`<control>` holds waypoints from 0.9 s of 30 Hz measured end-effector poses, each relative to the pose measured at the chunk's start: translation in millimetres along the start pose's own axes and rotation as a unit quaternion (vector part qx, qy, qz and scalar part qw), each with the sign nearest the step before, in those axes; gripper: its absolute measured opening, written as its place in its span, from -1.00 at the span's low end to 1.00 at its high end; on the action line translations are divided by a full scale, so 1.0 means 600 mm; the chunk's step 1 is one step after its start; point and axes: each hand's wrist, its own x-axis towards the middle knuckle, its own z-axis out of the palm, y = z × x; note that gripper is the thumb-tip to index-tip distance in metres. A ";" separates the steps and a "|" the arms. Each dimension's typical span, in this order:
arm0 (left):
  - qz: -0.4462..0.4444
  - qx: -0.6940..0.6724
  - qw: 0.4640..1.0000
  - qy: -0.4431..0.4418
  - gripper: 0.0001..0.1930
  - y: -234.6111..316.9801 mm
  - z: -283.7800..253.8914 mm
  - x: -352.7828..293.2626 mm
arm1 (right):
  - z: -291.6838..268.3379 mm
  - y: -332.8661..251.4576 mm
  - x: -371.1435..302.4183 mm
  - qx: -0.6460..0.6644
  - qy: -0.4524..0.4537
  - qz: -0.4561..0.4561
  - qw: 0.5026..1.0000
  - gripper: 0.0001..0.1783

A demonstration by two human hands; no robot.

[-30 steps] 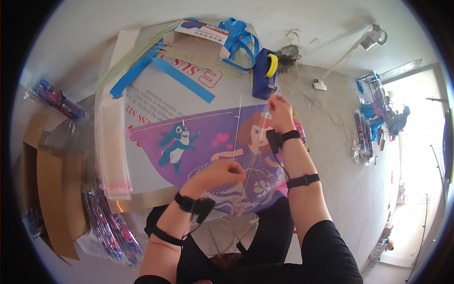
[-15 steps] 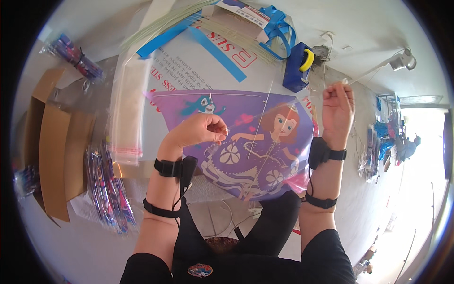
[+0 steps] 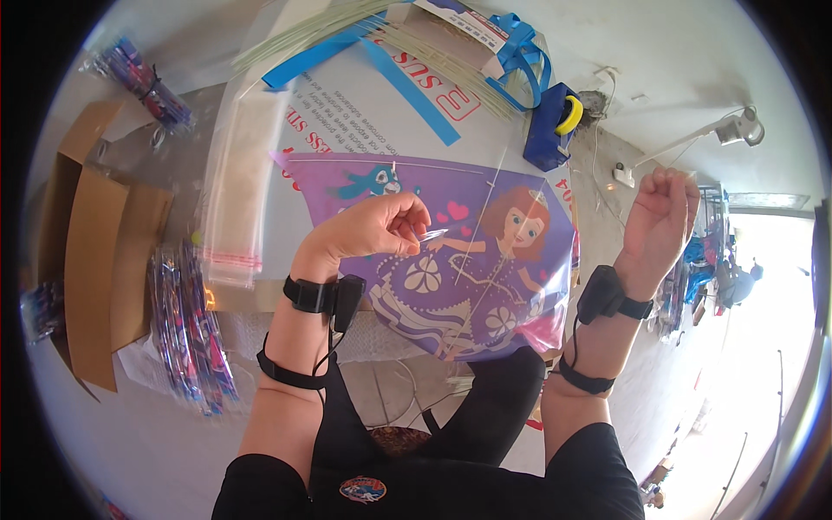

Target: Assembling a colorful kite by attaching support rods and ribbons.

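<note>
Head view: left hand (image 3: 368,230) pinching clear sliver (image 3: 436,234) above purple sheet (image 3: 464,282); right hand (image 3: 660,217) curled together, contents unclear.

White daylight glares through the right-hand doorway (image 3: 767,295), the purple kite (image 3: 475,293) looks softly lit and fairly sharp, and fisheye distortion curves edges near the black rim.

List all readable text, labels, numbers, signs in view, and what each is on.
I won't copy wording or numbers, only where they stand:
White board: large red letters and digits, partly readable; smaller dark lines, only partly readable.
Open box: print on its white flap, too small to read reliably.
Shirt badge: too small to read.
Purple sheet: pictures, no writing visible.
</note>
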 end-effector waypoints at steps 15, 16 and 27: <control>-0.020 0.060 0.991 0.120 -0.86 0.023 -0.062 -0.054 | -0.038 0.055 -0.080 0.020 0.089 0.082 0.992 -0.93; -0.020 0.076 0.988 0.131 -0.87 0.024 -0.067 -0.060 | -0.042 0.062 -0.087 0.017 0.094 0.083 0.992 -0.95; -0.014 0.180 0.931 0.317 -0.92 0.020 -0.125 -0.117 | -0.053 0.162 -0.169 -0.191 0.137 0.215 0.948 -0.82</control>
